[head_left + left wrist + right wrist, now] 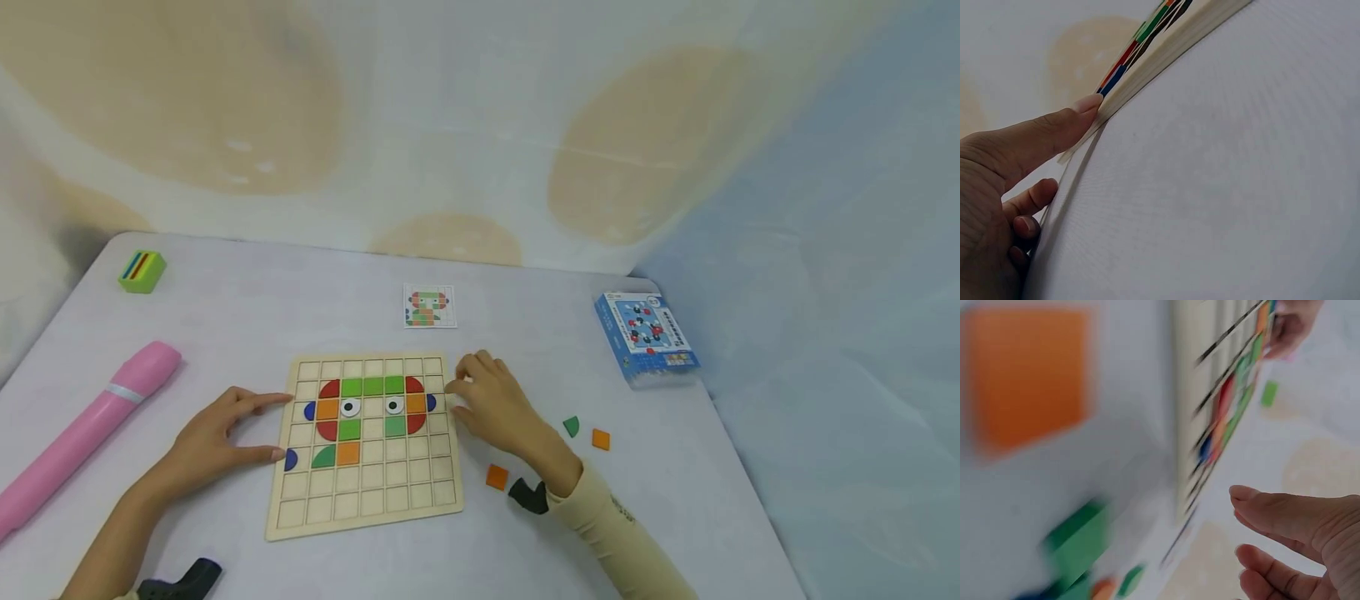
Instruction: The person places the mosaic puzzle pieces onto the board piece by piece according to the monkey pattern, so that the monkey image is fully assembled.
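Observation:
A wooden grid board [372, 497] lies flat on the table, with colored tiles set in its upper and left squares. My left hand [213, 446] touches the board's left edge with thumb and index finger spread apart. Close to the thumb sits a blue half-round tile [291, 459] in a square. At the upper right edge hovers my right hand [491, 398], its fingers loosely bent. In the right wrist view, the thumb [1279, 509] and fingers stand apart with nothing between them. A green quarter-round tile [324, 456] adjoins an orange square tile [348, 453] on the board.
Loose orange tiles [497, 477] and a green piece [572, 426] lie right of the board. Behind it is a small pattern card [430, 306]. A blue box [647, 337] stands at the back right. Leftward are a pink tube [93, 429] and a green block [142, 272].

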`<state>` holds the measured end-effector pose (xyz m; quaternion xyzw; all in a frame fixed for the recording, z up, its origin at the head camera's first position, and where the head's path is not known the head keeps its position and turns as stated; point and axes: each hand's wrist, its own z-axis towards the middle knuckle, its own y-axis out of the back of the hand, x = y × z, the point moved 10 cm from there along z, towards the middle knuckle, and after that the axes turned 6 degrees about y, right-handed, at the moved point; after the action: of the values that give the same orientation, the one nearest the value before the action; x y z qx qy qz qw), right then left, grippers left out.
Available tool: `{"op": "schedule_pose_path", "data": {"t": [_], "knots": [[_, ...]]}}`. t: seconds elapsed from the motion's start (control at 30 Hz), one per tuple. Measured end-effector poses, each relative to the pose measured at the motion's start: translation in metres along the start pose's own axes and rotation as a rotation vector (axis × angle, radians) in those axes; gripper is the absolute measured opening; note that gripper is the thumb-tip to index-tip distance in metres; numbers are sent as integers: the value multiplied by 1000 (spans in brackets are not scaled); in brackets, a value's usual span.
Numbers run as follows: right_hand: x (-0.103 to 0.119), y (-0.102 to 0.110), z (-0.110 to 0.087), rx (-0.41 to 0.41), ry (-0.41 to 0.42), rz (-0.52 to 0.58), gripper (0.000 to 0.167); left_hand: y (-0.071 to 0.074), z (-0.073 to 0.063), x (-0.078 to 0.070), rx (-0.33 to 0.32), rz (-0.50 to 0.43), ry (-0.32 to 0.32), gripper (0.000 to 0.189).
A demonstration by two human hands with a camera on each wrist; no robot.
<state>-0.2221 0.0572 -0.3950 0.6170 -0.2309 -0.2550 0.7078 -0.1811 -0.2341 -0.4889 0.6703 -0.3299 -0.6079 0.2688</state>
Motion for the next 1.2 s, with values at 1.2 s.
{"op": "schedule_pose_path", "data": {"t": [1.2], "knots": [[-39,-6,-29,-39,11,-18,28,-2,0,3,6,-3,4,77]]}}
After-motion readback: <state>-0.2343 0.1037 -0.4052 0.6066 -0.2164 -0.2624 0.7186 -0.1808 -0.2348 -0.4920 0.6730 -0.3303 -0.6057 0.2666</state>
